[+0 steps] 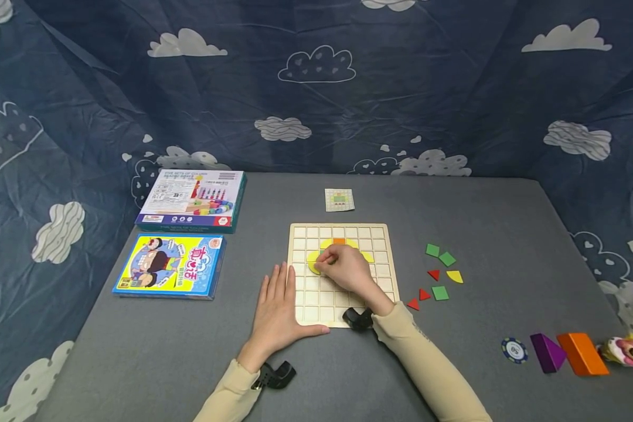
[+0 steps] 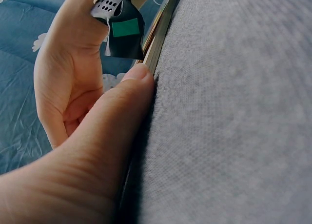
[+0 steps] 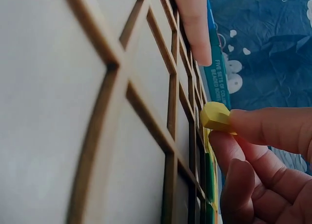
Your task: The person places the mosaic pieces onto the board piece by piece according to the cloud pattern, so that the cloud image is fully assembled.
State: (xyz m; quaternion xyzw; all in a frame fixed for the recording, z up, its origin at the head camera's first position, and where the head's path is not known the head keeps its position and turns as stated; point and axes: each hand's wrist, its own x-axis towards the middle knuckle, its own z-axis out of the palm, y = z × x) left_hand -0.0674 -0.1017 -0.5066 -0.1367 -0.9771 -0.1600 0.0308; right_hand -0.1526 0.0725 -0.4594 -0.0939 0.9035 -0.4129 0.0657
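A pale wooden grid board lies on the grey table. Yellow pieces, an orange square and green pieces sit in its upper rows. My right hand hovers over the board's left-middle cells and pinches a small yellow piece between thumb and fingers, just above the grid. My left hand lies flat on the table, fingers straight, its thumb pressed along the board's front-left edge. Loose green, red and yellow pieces lie right of the board.
A small pattern card lies behind the board. Two game boxes sit at the left. At the front right are a chip, a purple block, an orange block and a small toy. Cloud-print cloth surrounds the table.
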